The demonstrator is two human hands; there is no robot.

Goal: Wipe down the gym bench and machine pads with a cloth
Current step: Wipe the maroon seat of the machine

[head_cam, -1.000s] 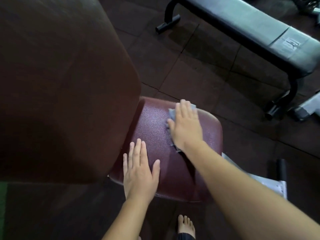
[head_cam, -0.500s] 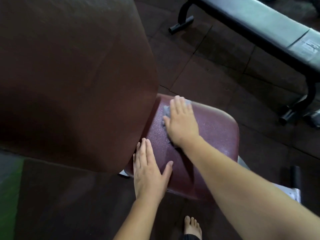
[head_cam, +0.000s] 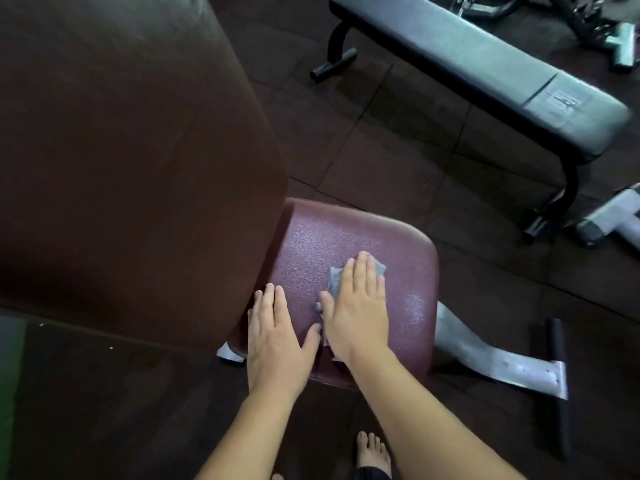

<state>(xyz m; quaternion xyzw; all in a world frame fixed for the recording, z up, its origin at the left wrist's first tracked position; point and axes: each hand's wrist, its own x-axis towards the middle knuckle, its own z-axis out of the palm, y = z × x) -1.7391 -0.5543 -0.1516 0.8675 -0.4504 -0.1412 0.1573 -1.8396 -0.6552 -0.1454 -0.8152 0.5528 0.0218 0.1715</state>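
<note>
right hand [head_cam: 360, 306] flat, pressing cloth [head_cam: 334, 282], drawn back from far edge of seat pad [head_cam: 311, 244] | left hand [head_cam: 277, 334] flat beside it, bracing | far strip probably wiped, near part left

The far half of the maroon seat pad [head_cam: 363, 237] lies open; the tall backrest [head_cam: 121, 150] walls off its left side.

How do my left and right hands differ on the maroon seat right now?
The right hand presses a grey cloth onto the maroon seat pad; the left hand rests bare on it. The right hand lies nearer the pad's middle; the left hand sits at its near-left edge, beside the backrest. Both lie flat, palms down, fingers straight.
</note>
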